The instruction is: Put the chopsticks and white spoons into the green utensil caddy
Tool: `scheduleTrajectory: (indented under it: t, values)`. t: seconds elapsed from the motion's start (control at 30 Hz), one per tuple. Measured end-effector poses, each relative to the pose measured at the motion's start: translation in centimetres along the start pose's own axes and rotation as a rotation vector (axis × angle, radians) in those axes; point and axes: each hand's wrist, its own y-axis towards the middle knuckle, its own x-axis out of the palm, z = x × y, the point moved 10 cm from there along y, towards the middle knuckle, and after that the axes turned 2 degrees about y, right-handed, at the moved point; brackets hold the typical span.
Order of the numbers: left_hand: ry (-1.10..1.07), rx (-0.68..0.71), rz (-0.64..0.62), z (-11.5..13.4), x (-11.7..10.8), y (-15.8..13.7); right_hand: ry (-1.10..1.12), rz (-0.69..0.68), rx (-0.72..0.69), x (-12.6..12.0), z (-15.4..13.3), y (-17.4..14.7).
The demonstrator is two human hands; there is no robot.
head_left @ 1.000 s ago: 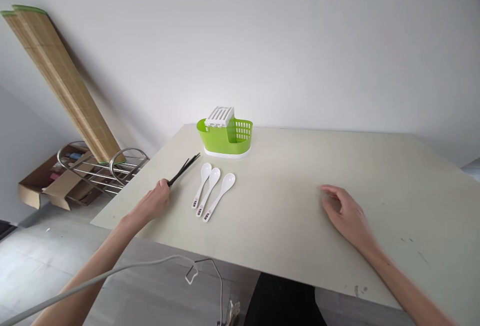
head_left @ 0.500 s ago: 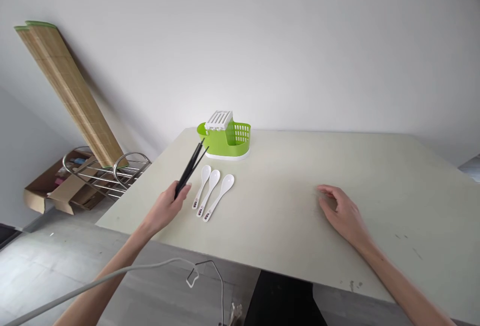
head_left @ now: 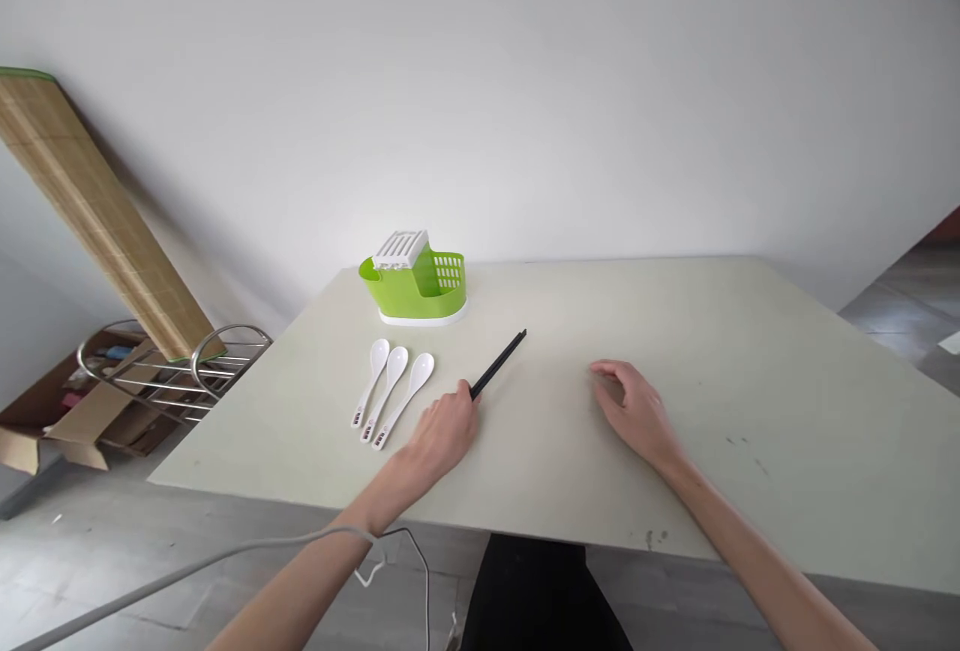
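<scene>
My left hand (head_left: pixel 448 423) is closed around black chopsticks (head_left: pixel 501 361), which point away and to the right, low over the table. Just left of that hand, three white spoons (head_left: pixel 411 386) lie side by side with their bowls facing the wall. Behind the spoons stands a green basket (head_left: pixel 420 303) with a slatted white part (head_left: pixel 401 249) on top. My right hand (head_left: pixel 634 411) rests on the table to the right of the chopsticks, fingers loosely bent, thumb apart, with nothing in it.
The pale table (head_left: pixel 750 351) reaches back to a white wall. Off its left side are a metal rack (head_left: pixel 217 346), cardboard boxes (head_left: pixel 97 416) and a leaning bamboo mat (head_left: pixel 97 201). A grey cable (head_left: pixel 247 543) crosses in front of the table's near edge.
My left hand has carried the chopsticks rightward past the spoons and lowered them; their tips have come together. The view has shifted right. My right hand stays on the table.
</scene>
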Motion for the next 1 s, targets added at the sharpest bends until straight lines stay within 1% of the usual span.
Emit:
scheduleTrajectory:
  t: [0.07, 0.17, 0.27, 0.37, 0.57, 0.67, 0.83, 0.93, 1.0]
  values:
    - [0.117, 0.018, 0.016, 1.9, 0.7, 0.8, 0.017, 0.011, -0.011, -0.1, -0.3, 0.1]
    - [0.217, 0.040, 0.058, 4.3, 1.0, 1.5, 0.042, 0.013, -0.015, -0.2, -0.6, 0.3]
    - [0.278, 0.056, 0.005, 6.3, 1.3, 2.1, 0.055, 0.017, -0.010, -0.4, -0.7, 0.5]
    - [0.308, 0.072, -0.063, 7.7, 1.4, 2.8, 0.059, 0.004, -0.007, -0.4, -0.9, 0.6]
    - [0.344, 0.127, -0.059, 9.3, 1.8, 3.8, 0.065, -0.001, 0.021, -0.5, -1.0, 0.7]
    - [0.326, 0.131, -0.058, 9.6, 2.1, 3.9, 0.049, -0.008, 0.020, -0.3, -1.1, 0.8]
    - [0.254, 0.116, -0.025, 9.2, 0.9, 3.6, -0.005, -0.034, -0.030, 0.2, -1.7, 0.6]
    - [0.193, 0.113, -0.007, 7.5, 0.0, 3.0, -0.055, -0.077, -0.094, 0.8, -2.6, 0.2]
    - [0.124, 0.075, 0.059, 5.1, -1.0, 2.4, -0.083, -0.108, -0.130, 1.2, -3.1, -0.1]
